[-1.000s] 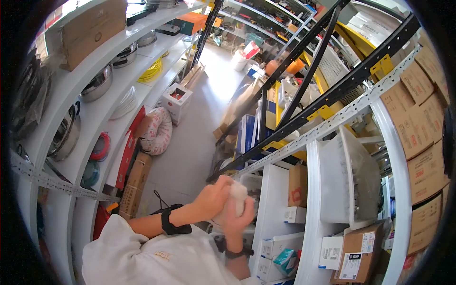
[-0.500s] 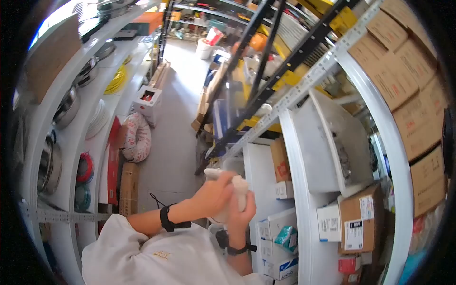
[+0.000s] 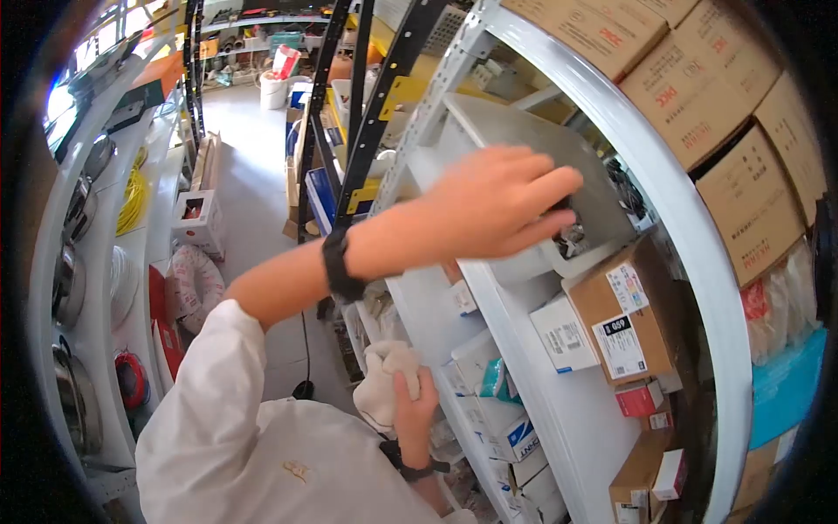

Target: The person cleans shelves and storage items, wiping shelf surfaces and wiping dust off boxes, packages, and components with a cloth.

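My left hand [image 3: 506,203] reaches across to the right, in front of a translucent plastic bin [image 3: 515,122] on the shelving. Its fingers are bent, with thumb and forefinger apart, and nothing shows between them. Lower down, close to the white shirt, my right hand [image 3: 415,410] is closed round an off-white cloth bundle [image 3: 381,389], which looks like fabric gloves. Dark small items [image 3: 618,188] lie in the bin, partly hidden by my left hand.
White shelves with steel pots [image 3: 77,397] and yellow cable [image 3: 133,201] run along the left. An aisle floor [image 3: 253,157] stretches ahead. Cardboard boxes [image 3: 690,96] are stacked at upper right. Below the bin stands a labelled carton [image 3: 624,306]. Black metal posts [image 3: 384,105] rise near the middle.
My left hand has left the off-white bundle and moved up and right to the bin. My right hand still holds the bundle. The view has turned to the right.
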Demonstrator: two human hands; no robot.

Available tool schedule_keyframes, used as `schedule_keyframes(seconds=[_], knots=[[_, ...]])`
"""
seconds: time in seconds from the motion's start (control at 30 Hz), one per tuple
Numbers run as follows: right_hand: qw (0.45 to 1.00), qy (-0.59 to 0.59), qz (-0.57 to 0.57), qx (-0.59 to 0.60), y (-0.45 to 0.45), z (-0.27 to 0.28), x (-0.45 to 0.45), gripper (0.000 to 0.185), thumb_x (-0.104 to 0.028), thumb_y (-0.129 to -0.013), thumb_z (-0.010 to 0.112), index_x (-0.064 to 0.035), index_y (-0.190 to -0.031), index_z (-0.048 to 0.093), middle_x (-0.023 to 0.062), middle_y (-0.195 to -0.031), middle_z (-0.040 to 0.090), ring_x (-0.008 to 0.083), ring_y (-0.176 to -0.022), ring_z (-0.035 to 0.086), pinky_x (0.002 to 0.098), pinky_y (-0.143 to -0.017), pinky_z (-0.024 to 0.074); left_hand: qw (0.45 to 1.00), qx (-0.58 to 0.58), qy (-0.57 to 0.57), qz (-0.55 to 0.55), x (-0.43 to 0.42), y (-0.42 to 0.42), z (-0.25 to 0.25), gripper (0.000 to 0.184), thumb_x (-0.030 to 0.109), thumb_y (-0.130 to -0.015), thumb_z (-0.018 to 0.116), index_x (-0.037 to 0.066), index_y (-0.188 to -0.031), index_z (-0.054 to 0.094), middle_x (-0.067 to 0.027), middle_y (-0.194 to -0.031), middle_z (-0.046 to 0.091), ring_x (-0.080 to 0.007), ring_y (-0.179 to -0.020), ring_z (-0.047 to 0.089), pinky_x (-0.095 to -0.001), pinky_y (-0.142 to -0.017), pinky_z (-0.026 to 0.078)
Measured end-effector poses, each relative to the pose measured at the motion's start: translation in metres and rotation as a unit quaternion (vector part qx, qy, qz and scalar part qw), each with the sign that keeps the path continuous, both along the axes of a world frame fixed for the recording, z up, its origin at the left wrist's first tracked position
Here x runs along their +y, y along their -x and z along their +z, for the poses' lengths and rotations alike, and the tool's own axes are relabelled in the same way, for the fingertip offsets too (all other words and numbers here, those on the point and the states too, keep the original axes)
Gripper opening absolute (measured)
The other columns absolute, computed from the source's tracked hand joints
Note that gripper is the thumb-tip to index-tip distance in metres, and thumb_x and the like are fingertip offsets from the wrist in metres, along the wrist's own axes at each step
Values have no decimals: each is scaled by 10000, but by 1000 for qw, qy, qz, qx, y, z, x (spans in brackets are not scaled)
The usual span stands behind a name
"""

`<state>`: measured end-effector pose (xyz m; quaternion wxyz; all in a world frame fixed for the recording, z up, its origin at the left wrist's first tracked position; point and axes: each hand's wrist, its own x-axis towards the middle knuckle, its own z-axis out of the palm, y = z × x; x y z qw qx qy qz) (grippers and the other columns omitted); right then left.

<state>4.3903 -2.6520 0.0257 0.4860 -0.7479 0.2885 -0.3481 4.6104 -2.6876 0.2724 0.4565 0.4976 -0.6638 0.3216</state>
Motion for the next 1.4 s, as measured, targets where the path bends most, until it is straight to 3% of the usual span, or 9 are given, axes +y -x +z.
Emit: schedule_keyframes(seconds=[0.17,0.37,0.5,0.57,0.7,0.77,0.87,1.07,1.4], knots=[[999,29,-37,15,13,-1,3,235,-180,-884,719,6,-991,623,154,-850,688,246,-762,651,362,-718,502,992,-30,-115,49,-54,-13,-9,457,208,-900,654,129,-1338,551,-124,-1184,618,-311,-1095,582,-436,-953,430],[998,5,-60,31,25,3,0,235,-192,-877,716,6,-945,609,161,-840,663,270,-771,630,384,-733,483,989,145,25,2,-2,-10,-61,451,112,-900,613,74,-1347,558,-158,-1336,566,-351,-1224,523,-431,-1061,373],[995,46,-86,23,19,-4,-2,240,-206,-890,699,8,-927,600,155,-839,651,265,-783,612,388,-747,471,955,264,-95,100,58,-21,-195,209,82,-906,591,17,-1101,633,-165,-1249,597,-362,-1200,527,-432,-1042,389],[997,35,-65,6,14,-3,-2,245,-216,-898,693,9,-937,602,143,-842,654,250,-789,607,390,-751,468,936,284,-123,166,104,-25,-275,134,87,-887,618,-3,-987,628,-180,-1143,616,-372,-1059,570,-459,-911,447],[999,-34,4,24,-6,-10,3,261,-228,-911,688,13,-955,600,111,-829,642,211,-791,581,378,-757,471,826,409,-176,345,233,-13,-401,141,99,-960,535,-35,-981,574,-192,-937,596,-399,-882,582,-447,-794,467],[995,-45,60,62,-20,-22,4,267,-231,-916,685,17,-961,598,103,-829,639,197,-789,572,370,-757,476,701,502,-224,455,284,-8,-391,209,19,-928,480,-30,-1093,599,-228,-1056,622,-419,-1003,587,-452,-897,475],[978,-79,162,101,-51,-23,23,278,-206,-912,691,43,-1001,604,102,-905,637,180,-862,560,357,-808,471,717,512,-59,468,331,-12,-386,345,-50,-881,456,-26,-1205,573,-229,-1172,615,-404,-1138,568,-441,-1003,447],[915,23,392,96,-111,-30,71,219,-168,-882,721,1,-949,597,114,-786,634,151,-744,582,338,-701,483,677,496,-52,542,363,8,-321,512,-55,-865,478,9,-1372,507,-214,-1399,519,-355,-1335,474,-403,-1133,354],[907,79,399,112,-178,-33,122,203,-149,-881,707,2,-976,609,138,-783,635,155,-728,589,343,-692,493,614,480,-6,626,435,-36,-330,549,3,-873,543,59,-1416,483,-238,-1421,482,-404,-1328,458,-443,-1105,375]])
